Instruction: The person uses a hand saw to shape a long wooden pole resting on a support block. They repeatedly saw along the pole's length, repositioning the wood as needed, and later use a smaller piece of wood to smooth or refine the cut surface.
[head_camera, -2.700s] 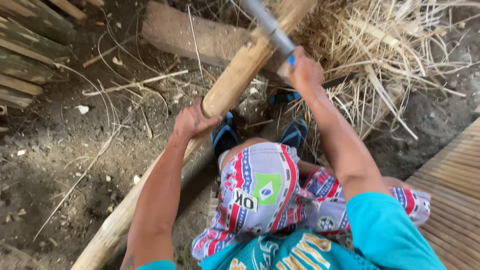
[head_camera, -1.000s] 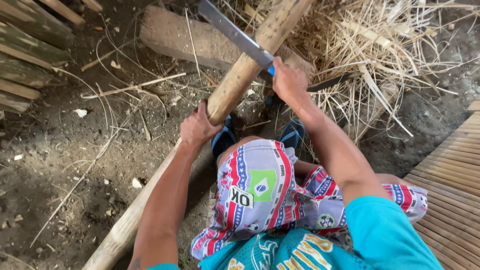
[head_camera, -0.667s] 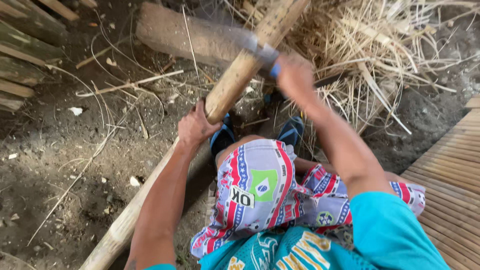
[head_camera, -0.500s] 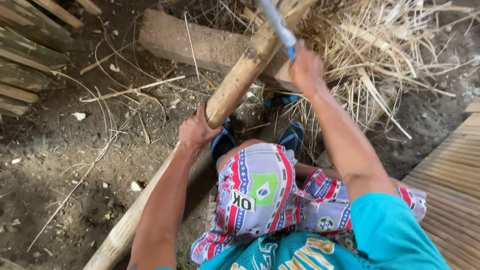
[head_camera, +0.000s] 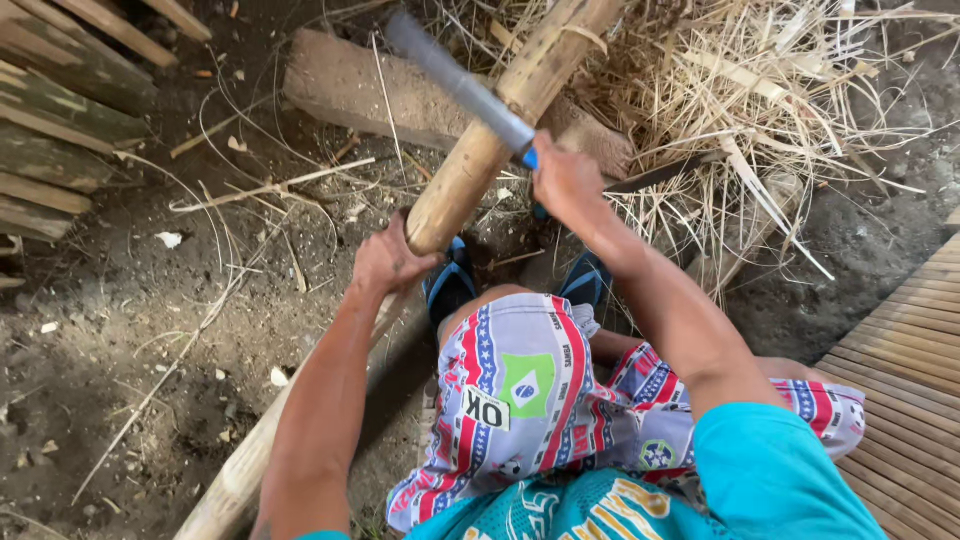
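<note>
A long, thick bamboo pole (head_camera: 480, 160) runs from the lower left up to the top centre, resting on a wooden block (head_camera: 370, 90). My left hand (head_camera: 385, 262) grips the pole around its middle. My right hand (head_camera: 565, 180) is closed on the blue handle of a long grey blade (head_camera: 455, 80). The blade lies slanted across the pole's upper part, pointing up and left, and looks blurred. My knees in patterned shorts and two blue sandals (head_camera: 450, 285) sit just below the pole.
A pile of dry bamboo strips and shavings (head_camera: 760, 110) spreads at the upper right. Stacked old planks (head_camera: 60, 120) lie at the upper left. A slatted bamboo floor (head_camera: 910, 380) borders the right side. Bare dirt with loose twigs covers the left.
The blade has swung up and come down again; it now lies across the pole, pointing up-left. My left hand keeps its hold on the pole.
</note>
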